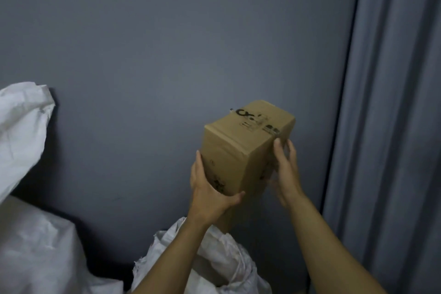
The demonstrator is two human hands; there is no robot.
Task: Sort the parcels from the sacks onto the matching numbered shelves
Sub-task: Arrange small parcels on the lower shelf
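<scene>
Head camera: we hold a brown cardboard parcel [241, 148] in the air before the grey wall [167, 55], above an open white sack [222, 260]. Our left hand [210, 196] grasps its lower left corner, thumb curled across the near edge; our right hand [286, 174] grips its right side, fingers curled round the cardboard.

Print on the top face of the box [245, 148] is blurred and not legible. Its lower end is hidden behind your left hand [210, 196], and the palm of your right hand [286, 174] is out of sight against its right side. The open sack [222, 262] beneath is cut by the bottom edge; the upper left sack [21, 131] and lower left sack [35, 253] run off the left edge.
</scene>
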